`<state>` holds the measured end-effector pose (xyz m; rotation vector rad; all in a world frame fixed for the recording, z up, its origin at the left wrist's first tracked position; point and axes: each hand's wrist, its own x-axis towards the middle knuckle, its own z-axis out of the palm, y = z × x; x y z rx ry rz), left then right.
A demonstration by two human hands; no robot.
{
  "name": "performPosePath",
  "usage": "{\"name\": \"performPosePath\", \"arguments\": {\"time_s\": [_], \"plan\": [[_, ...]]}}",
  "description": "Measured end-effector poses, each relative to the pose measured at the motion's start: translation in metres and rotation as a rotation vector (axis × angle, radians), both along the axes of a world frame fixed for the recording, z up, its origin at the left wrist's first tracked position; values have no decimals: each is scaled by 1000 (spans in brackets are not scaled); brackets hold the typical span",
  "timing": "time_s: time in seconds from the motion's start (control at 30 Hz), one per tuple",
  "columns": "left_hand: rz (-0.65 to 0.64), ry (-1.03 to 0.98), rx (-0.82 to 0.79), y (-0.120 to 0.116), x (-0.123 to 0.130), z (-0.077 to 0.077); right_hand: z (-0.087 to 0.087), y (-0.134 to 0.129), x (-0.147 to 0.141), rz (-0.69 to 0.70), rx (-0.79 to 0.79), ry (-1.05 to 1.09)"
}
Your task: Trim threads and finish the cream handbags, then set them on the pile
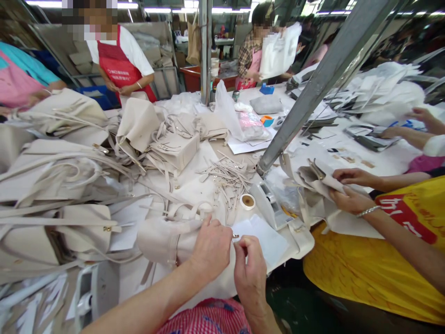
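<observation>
A beige handbag [153,239] lies on its side on the table in front of me. My left hand [212,243] is closed over its right end, fingers curled on the material. A small metal fitting [235,236] shows between my two hands. Just right of it, my right hand [251,264] is closed in a pinch, thumb against the fingers. What sits in that pinch is hidden. Beyond the hands are a roll of tape [247,201], a heap of thin beige straps [227,178] and a sheet of white paper [259,239].
Beige bags [62,162] are piled along the left. Grey tape dispensers stand at the lower left [100,290] and right of the tape roll [266,204]. A slanted metal post [323,88] rises from the table. A co-worker in yellow [365,273] handles another bag at my right.
</observation>
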<state>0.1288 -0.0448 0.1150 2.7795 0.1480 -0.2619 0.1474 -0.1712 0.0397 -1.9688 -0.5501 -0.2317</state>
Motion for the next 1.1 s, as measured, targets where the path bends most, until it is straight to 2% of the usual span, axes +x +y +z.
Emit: {"name": "performPosePath", "arguments": {"time_s": [0.07,0.17,0.27,0.4,0.5,0.7,0.77,0.93,1.03,1.1], "plan": [[32,9,-43,3,1,2,-3,-8,-1,16,3,173],[89,32,-115,8,2,1,-11,-23,0,111,-45,455],[105,36,-153,10,3,-2,-12,-33,2,106,-77,548],[95,14,-134,8,1,-4,3,-27,9,10,-21,282],[91,4,-115,5,1,-4,11,-14,18,37,38,64],[133,32,-138,7,4,1,7,2,32,82,-26,-447],[130,44,-161,8,4,1,3,-2,30,102,-69,-492],[85,21,-257,10,5,-10,-24,-36,16,241,-263,-248],[83,14,-306,13,8,-14,-43,-56,9,304,-296,-37],[77,18,-326,15,9,-13,-47,-62,8,346,-328,67]]}}
